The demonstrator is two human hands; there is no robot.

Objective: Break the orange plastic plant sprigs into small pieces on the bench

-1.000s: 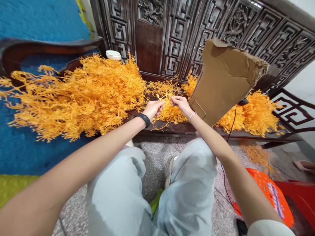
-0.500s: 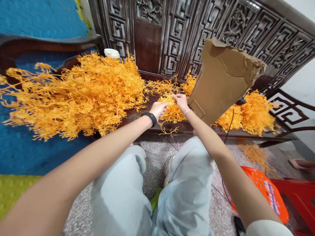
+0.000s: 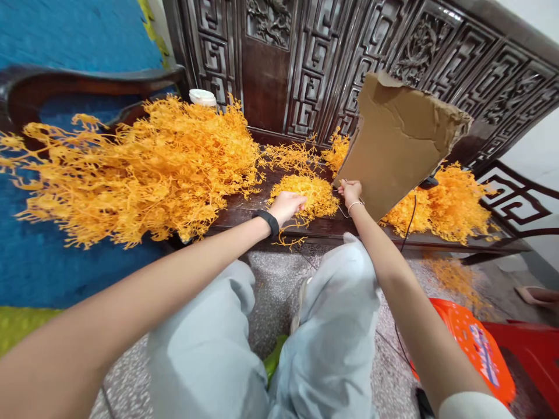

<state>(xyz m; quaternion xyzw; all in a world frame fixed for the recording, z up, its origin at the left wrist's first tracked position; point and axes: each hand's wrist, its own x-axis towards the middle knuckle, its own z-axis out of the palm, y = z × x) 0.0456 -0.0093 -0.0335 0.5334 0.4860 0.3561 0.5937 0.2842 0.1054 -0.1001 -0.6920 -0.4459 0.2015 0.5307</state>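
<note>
The small sprig pile [image 3: 311,195] lies on the bench [image 3: 244,206] between both hands. The left hand [image 3: 287,207] pinches sprigs at its near-left edge; the right hand [image 3: 350,192], curled loosely, sits just beside the cardboard [image 3: 393,145], slightly farther off.

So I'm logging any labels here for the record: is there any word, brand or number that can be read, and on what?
Orange plastic stool: a printed sticker, too blurred to read.
Cardboard sheet: no print visible.
White lid: no text visible.
Black wristband: no text visible.
Nothing else carries writing.
</note>
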